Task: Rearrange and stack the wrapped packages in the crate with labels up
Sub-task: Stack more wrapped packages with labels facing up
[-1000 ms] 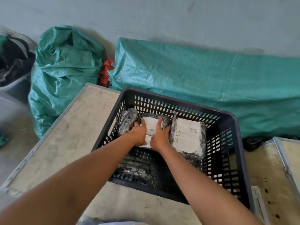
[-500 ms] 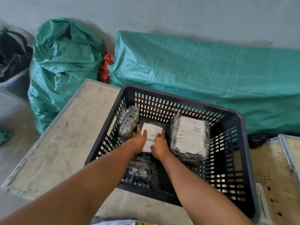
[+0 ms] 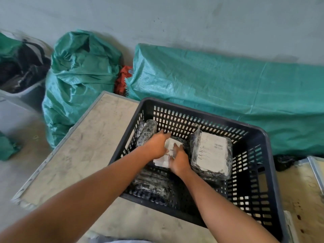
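Inside one black crate: four wrapped packages; left hand and right hand grip the middle package, fingers curled round it.

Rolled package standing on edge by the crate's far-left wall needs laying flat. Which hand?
Left. The left hand is already beside that upright package; the right hand rests on the middle package, nearer the labelled package.

I read this as a storage or packing area. A bare grey plaster wall backs stuffed green woven sacks standing on a concrete floor; a black perforated crate sits on a worn, metal-edged worktable.
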Demonstrator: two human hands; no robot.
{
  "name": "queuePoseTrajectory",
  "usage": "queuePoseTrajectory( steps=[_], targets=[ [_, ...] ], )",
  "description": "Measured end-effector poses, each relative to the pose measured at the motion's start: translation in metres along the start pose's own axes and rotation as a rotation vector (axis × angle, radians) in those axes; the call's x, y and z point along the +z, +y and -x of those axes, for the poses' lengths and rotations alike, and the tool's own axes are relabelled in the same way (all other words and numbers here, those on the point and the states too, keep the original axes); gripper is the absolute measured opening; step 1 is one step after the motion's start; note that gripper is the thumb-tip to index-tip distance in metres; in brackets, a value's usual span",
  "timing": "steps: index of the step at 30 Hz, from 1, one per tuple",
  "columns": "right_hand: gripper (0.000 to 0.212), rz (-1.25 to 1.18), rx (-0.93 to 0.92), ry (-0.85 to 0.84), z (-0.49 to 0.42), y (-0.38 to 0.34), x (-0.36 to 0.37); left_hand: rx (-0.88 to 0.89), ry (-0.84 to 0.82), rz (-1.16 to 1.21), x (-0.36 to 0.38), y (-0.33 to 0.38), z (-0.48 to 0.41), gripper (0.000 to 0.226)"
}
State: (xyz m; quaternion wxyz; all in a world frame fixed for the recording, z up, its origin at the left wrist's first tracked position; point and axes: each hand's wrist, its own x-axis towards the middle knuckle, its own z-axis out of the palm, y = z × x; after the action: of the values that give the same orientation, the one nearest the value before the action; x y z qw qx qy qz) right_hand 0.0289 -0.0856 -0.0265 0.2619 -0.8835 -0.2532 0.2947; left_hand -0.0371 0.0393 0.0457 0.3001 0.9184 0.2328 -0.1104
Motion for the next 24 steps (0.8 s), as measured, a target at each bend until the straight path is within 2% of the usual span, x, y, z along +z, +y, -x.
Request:
queuePoseTrajectory(
  steps=[4,7,9,12,14,18,24],
  targets=[
    [0.057,-0.085,-0.153,0.033,0.000,-0.024,-0.001,0.103,0.210,0.113,-0.050,-0.005,0.029,0.076],
    [0.060,-0.166,-0.218,-0.022,0.000,-0.051,0.003,0.157,0.407,0.163,-0.078,-0.025,0.052,0.064],
    [0.065,-0.214,-0.262,-0.085,0.001,-0.068,0.010,0.151,0.479,0.142,-0.085,-0.042,0.066,0.060],
    [0.069,-0.167,-0.311,-0.159,-0.002,-0.083,0.023,0.055,0.416,0.114,-0.082,-0.067,0.081,0.061],
    [0.075,-0.121,-0.308,-0.171,-0.002,-0.085,0.030,0.053,0.340,0.146,-0.076,-0.081,0.091,0.064],
    [0.096,-0.160,-0.280,-0.087,0.005,-0.079,0.040,0.022,0.257,0.323,-0.068,-0.094,0.099,0.062],
    [0.089,-0.172,-0.311,-0.020,0.005,-0.072,0.038,0.006,0.253,0.450,-0.065,-0.093,0.095,0.060]
  ],
)
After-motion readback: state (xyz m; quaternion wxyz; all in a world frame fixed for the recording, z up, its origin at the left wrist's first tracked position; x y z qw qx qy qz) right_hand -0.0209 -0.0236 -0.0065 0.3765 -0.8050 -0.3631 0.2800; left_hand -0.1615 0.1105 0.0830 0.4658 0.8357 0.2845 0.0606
